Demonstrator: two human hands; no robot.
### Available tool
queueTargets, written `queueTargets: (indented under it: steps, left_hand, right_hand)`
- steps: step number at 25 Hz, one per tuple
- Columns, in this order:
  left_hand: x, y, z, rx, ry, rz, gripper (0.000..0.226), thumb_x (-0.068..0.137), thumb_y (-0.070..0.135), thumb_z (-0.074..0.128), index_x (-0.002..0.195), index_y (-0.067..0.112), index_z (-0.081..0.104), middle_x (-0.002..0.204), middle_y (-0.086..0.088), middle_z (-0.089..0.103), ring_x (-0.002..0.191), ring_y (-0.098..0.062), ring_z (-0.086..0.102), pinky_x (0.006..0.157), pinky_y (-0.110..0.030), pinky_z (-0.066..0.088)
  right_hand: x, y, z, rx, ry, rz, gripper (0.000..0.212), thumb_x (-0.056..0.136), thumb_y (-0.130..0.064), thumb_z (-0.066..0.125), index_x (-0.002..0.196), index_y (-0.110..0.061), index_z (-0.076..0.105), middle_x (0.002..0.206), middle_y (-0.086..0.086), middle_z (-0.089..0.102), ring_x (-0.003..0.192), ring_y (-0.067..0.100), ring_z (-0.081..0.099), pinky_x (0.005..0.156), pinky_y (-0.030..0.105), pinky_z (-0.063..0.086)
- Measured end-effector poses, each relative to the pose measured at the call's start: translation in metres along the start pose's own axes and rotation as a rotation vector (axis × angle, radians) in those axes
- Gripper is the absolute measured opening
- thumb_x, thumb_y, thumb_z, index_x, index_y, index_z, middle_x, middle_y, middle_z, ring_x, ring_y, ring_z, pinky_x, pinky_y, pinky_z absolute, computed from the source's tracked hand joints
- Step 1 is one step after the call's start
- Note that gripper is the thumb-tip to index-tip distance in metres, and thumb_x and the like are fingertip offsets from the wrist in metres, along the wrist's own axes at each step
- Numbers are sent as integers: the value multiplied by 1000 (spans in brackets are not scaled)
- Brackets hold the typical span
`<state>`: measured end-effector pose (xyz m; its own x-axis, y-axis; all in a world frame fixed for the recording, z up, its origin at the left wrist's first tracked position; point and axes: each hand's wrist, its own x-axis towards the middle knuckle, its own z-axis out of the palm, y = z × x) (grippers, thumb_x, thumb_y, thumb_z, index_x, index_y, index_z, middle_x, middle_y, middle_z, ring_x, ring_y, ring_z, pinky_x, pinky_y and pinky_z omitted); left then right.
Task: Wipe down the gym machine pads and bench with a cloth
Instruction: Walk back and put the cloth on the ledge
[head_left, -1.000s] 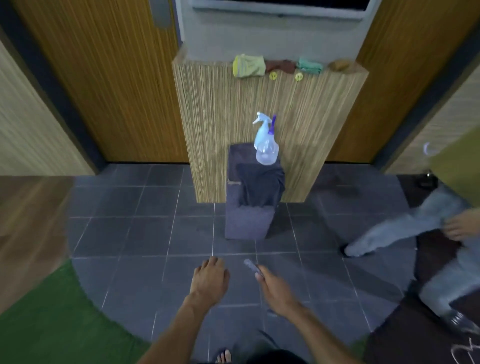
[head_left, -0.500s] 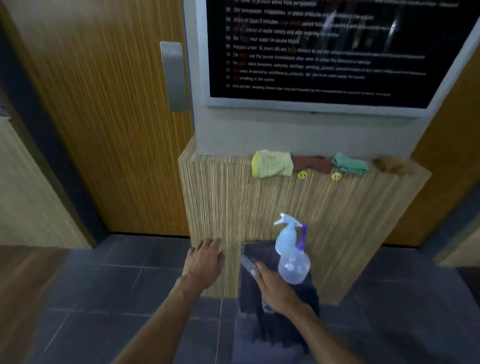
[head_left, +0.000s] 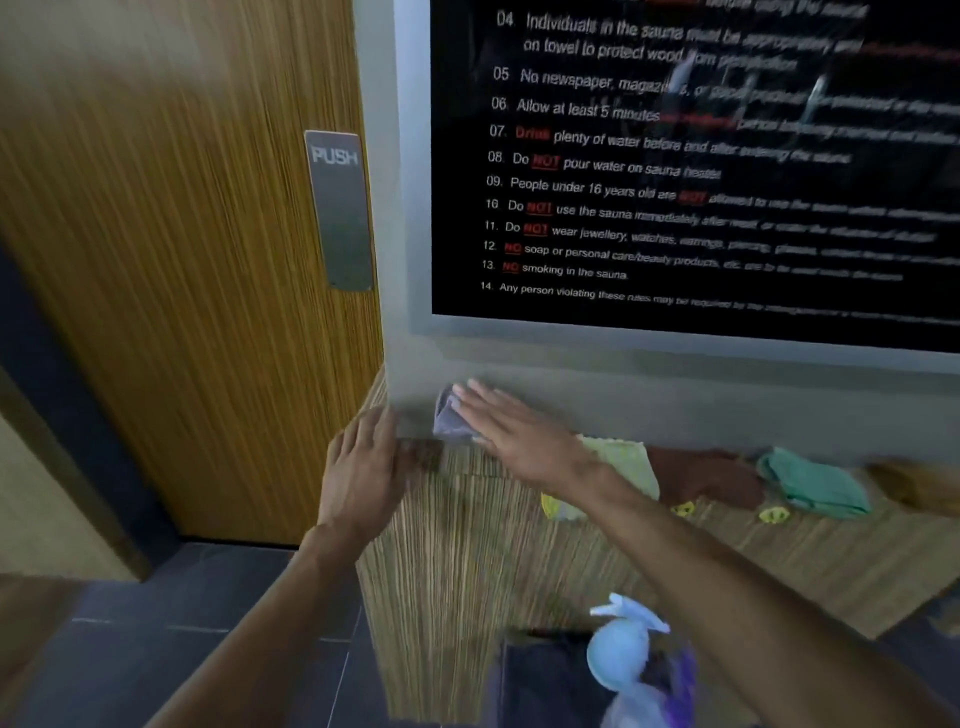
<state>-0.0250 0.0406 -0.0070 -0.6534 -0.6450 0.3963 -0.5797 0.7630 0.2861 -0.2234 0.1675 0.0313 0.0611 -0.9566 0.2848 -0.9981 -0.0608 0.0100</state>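
Reaching over the top of the wood-grain ledge (head_left: 519, 545), the right hand (head_left: 519, 436) lies flat with its fingers (head_left: 483, 402) extended and close together, covering a small grey cloth (head_left: 445, 418) at the ledge's left end against the wall. Whether the cloth is gripped or only pressed cannot be told. The left hand (head_left: 361, 467) rests at the ledge corner, fingers loosely together, holding nothing.

Other cloths lie along the ledge to the right: a yellow cloth (head_left: 623, 462) partly under the right forearm, a brown cloth (head_left: 706, 475), and a green cloth (head_left: 810, 483). A spray bottle (head_left: 623, 654) stands on a dark stool (head_left: 540, 675) below. No gym pad or bench is in view, so wiping has probably not begun.

Hazards:
- A flat palm may slide the grey cloth off the ledge's edge instead of lifting it.
- The forearm may drag the yellow cloth off the ledge.
- A lowered elbow may topple the spray bottle.
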Motion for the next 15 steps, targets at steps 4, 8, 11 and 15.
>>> queueTargets:
  steps: [4, 8, 11, 15]
  left_hand:
    - [3, -21, 36, -13, -14, -7, 59, 103, 43, 28, 149, 7, 33, 154, -15, 42, 146, -29, 35, 119, -48, 31]
    - [0, -30, 53, -16, 6, -11, 61, 104, 44, 28, 150, 4, 35, 152, -12, 46, 146, -26, 36, 118, -45, 31]
    - [1, -32, 58, -2, 20, -21, 61, 104, 44, 26, 146, 2, 43, 150, -14, 48, 144, -26, 39, 117, -43, 31]
    - [2, -31, 66, -20, 64, -33, 60, 104, 43, 27, 143, 2, 47, 150, -14, 49, 143, -26, 41, 115, -45, 34]
  right_hand:
    - [7, 15, 46, -117, -198, -157, 55, 107, -31, 23, 157, -14, 8, 163, -3, -1, 151, 11, -7, 126, 31, -2]
    - [9, 19, 47, -93, -264, -175, 61, 107, -42, 23, 158, -18, -2, 165, -4, -8, 151, 6, -14, 125, 30, -7]
    - [8, 14, 43, -80, -271, -236, 69, 106, -49, 27, 158, -15, -2, 166, 0, -9, 153, 10, -12, 126, 33, -2]
    - [19, 13, 49, 29, -324, -272, 67, 106, -48, 31, 158, -17, 2, 167, -1, -4, 153, 7, -12, 126, 30, -2]
